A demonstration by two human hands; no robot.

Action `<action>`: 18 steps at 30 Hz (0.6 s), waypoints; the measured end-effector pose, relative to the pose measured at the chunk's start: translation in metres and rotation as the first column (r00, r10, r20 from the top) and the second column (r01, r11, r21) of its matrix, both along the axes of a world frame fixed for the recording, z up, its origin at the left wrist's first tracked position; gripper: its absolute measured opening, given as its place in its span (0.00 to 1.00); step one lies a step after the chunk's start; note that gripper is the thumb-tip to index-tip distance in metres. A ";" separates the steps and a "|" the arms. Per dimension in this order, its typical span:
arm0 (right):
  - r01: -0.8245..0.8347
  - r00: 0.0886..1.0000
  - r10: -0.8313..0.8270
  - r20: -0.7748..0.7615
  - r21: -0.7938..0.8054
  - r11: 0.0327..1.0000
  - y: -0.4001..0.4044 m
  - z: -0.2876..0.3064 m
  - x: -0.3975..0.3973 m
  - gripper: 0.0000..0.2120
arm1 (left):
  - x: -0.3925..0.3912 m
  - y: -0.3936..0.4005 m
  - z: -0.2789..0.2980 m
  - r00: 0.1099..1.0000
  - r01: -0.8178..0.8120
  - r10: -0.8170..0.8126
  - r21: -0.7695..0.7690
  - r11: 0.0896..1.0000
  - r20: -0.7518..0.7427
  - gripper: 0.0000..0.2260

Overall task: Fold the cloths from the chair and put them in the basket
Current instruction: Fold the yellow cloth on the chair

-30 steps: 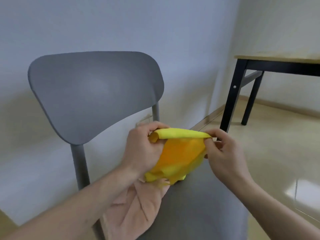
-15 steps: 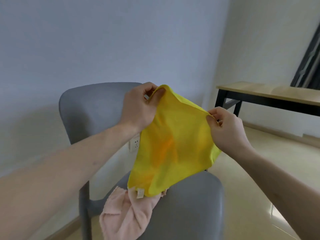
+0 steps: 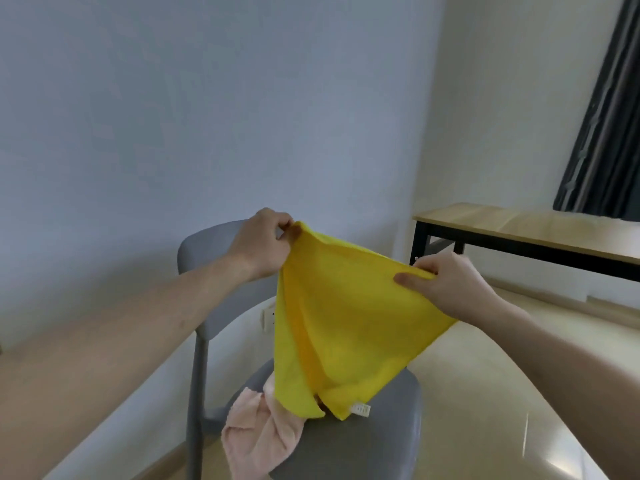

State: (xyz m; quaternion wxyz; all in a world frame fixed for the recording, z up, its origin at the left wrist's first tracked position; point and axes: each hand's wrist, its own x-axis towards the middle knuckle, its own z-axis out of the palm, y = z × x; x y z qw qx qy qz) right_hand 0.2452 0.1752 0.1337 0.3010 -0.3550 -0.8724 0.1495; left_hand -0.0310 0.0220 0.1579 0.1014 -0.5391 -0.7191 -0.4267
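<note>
A yellow cloth (image 3: 346,327) hangs spread in the air above the grey chair (image 3: 367,441). My left hand (image 3: 263,247) pinches its upper left corner, and my right hand (image 3: 446,285) grips its upper right edge. A small white label shows at the cloth's bottom edge. A pink cloth (image 3: 256,438) lies crumpled on the left side of the chair seat, partly hanging over the edge. No basket is in view.
The chair stands against a pale wall with a white socket (image 3: 267,318) behind it. A wooden table with black legs (image 3: 519,233) stands at the right, a dark curtain (image 3: 609,133) above it. Shiny beige floor lies to the right of the chair.
Both hands have lifted the yellow cloth from the seat and drawn apart, so it now hangs spread out. The view has tilted upward and back.
</note>
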 end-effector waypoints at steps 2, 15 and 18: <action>0.013 0.993 -0.016 0.117 0.024 1.000 0.008 -0.001 0.007 0.09 | 0.003 -0.006 0.001 0.996 -0.034 0.039 -0.067 0.997 0.076 0.09; -0.009 0.881 -0.008 -0.473 -0.033 0.999 -0.040 0.034 0.055 0.07 | 0.032 -0.064 0.002 0.943 -0.010 -0.016 0.078 0.997 0.331 0.09; -0.116 0.913 0.037 -0.407 -0.172 0.978 -0.059 0.001 0.074 0.06 | 0.044 -0.093 -0.045 0.941 -0.030 0.016 0.035 0.999 0.337 0.11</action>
